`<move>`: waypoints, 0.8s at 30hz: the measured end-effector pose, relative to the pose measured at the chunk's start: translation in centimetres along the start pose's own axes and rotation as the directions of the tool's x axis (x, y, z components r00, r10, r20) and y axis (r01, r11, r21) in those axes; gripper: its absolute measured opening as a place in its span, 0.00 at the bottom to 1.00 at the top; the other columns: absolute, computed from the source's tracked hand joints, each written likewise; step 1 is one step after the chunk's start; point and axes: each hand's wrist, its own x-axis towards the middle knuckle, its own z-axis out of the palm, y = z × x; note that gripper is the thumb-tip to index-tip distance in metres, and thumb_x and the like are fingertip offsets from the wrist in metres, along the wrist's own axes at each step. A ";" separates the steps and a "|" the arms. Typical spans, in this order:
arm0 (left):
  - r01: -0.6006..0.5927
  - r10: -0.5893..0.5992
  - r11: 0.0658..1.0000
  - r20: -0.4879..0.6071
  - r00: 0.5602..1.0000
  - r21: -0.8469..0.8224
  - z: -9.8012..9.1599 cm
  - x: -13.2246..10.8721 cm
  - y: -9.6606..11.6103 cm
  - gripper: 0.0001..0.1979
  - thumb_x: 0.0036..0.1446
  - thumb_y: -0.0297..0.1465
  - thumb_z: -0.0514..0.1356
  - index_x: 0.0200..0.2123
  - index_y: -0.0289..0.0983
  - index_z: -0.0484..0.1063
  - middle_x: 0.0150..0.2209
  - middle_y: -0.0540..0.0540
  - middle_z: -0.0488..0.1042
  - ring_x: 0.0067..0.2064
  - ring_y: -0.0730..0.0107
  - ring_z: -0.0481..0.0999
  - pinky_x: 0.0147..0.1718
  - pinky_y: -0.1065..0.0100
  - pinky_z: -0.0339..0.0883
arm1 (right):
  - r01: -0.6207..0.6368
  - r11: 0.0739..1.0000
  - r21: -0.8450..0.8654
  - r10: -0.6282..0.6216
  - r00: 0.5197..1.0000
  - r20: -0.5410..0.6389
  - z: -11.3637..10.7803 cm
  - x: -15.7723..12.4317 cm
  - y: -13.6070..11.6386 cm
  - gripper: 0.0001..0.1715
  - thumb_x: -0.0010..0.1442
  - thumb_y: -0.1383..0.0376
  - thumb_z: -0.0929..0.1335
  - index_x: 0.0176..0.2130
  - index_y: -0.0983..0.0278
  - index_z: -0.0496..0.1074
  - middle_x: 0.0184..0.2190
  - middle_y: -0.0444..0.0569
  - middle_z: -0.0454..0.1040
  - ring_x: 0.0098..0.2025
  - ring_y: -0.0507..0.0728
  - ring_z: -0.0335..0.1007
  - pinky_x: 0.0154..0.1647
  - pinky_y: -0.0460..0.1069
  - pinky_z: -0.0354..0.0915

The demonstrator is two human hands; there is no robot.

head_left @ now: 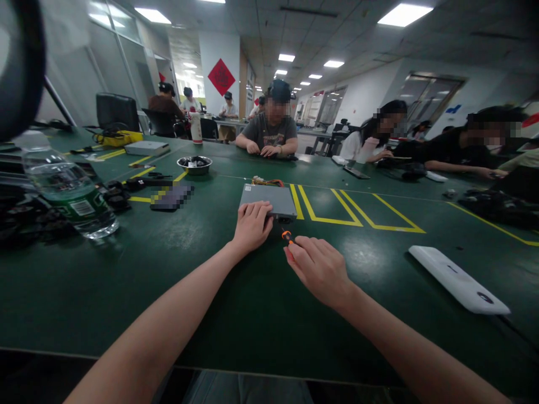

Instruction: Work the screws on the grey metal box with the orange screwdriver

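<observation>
A grey metal computer power supply (272, 197) lies on the green table in front of me, with a bundle of coloured wires (267, 181) at its far side. My left hand (253, 223) grips its near left corner, fingers over the top and thumb at the front edge. In my right hand (320, 264) is a screwdriver (287, 236) with an orange and black handle, fingers wrapped round it. Its tip points at the near face of the power supply, beside a dark socket; whether it touches a screw I cannot tell.
A water bottle (69, 191) and dark cables stand at the left. Further back are a metal bowl (194, 164) with small parts and a phone-like slab (172, 197). A white device (457, 279) with a cable lies right. Co-workers sit around the table, one person (269, 129) opposite.
</observation>
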 end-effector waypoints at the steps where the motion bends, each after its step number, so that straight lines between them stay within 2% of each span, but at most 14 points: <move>1: -0.003 0.003 1.000 0.003 1.000 0.003 0.0 0.0 0.0 0.12 0.58 0.32 0.51 0.46 0.40 0.64 0.50 0.46 0.69 0.53 0.62 0.63 0.52 0.58 0.50 | 0.025 1.000 -0.009 -0.025 0.999 -0.028 0.2 -0.4 0.1 0.09 0.60 0.69 0.60 0.39 0.62 0.66 0.36 0.50 0.72 0.34 0.52 0.66 0.33 0.48 0.59; 5: -0.012 0.012 1.000 0.024 1.000 0.013 -0.2 0.0 0.1 0.12 0.58 0.32 0.50 0.46 0.40 0.63 0.51 0.46 0.68 0.53 0.63 0.63 0.52 0.58 0.50 | 0.020 0.999 0.026 -0.017 0.994 -0.105 0.9 -1.8 -0.1 0.10 0.58 0.72 0.61 0.39 0.61 0.66 0.41 0.52 0.72 0.43 0.55 0.67 0.40 0.50 0.63; 7: -0.006 0.006 1.000 0.029 1.000 0.015 -0.2 0.0 0.2 0.12 0.58 0.32 0.50 0.46 0.40 0.63 0.51 0.46 0.68 0.53 0.62 0.63 0.52 0.58 0.49 | 0.034 0.999 0.038 -0.031 0.995 -0.091 1.1 -1.9 -0.5 0.09 0.57 0.71 0.62 0.38 0.60 0.67 0.40 0.51 0.72 0.44 0.55 0.66 0.40 0.50 0.65; 10: 0.014 -0.015 1.000 0.029 0.999 0.021 -0.1 0.0 0.3 0.12 0.58 0.32 0.50 0.46 0.40 0.63 0.52 0.46 0.68 0.54 0.63 0.63 0.53 0.58 0.49 | 0.067 0.995 0.069 -0.059 0.993 -0.099 1.2 -1.6 -0.9 0.04 0.57 0.64 0.64 0.35 0.60 0.67 0.38 0.50 0.72 0.42 0.56 0.67 0.39 0.50 0.66; 13: 0.015 -0.015 1.000 0.028 0.999 0.017 0.0 0.0 0.3 0.12 0.58 0.32 0.50 0.46 0.40 0.63 0.52 0.46 0.68 0.54 0.62 0.63 0.53 0.58 0.48 | 0.043 0.994 0.103 -0.030 0.991 -0.128 1.2 -1.4 -1.0 0.07 0.56 0.66 0.65 0.38 0.61 0.67 0.39 0.51 0.72 0.44 0.56 0.67 0.40 0.51 0.67; 16: 0.009 -0.010 1.000 0.020 1.000 0.010 0.1 0.0 0.3 0.12 0.57 0.31 0.51 0.46 0.40 0.63 0.51 0.46 0.68 0.54 0.62 0.63 0.52 0.57 0.48 | 0.054 0.985 0.166 -0.025 0.984 -0.176 1.5 -1.7 -1.0 0.12 0.56 0.71 0.63 0.43 0.62 0.64 0.43 0.53 0.69 0.49 0.57 0.65 0.43 0.50 0.68; 20: 0.003 -0.003 1.000 0.009 1.000 0.009 0.1 -0.1 0.2 0.12 0.57 0.31 0.52 0.46 0.40 0.63 0.51 0.46 0.68 0.53 0.62 0.63 0.51 0.57 0.49 | 0.122 0.971 0.205 -0.076 0.974 -0.215 2.0 -1.8 -1.0 0.11 0.56 0.73 0.62 0.41 0.64 0.63 0.47 0.56 0.64 0.54 0.58 0.61 0.44 0.51 0.69; 24: -0.005 0.005 1.000 0.003 1.000 0.011 0.1 0.0 0.1 0.12 0.57 0.31 0.52 0.46 0.39 0.63 0.51 0.46 0.69 0.53 0.63 0.63 0.51 0.58 0.49 | 0.069 0.969 0.239 -0.010 0.971 -0.237 2.2 -1.3 -0.9 0.11 0.54 0.70 0.65 0.40 0.63 0.63 0.49 0.55 0.60 0.54 0.61 0.59 0.47 0.57 0.67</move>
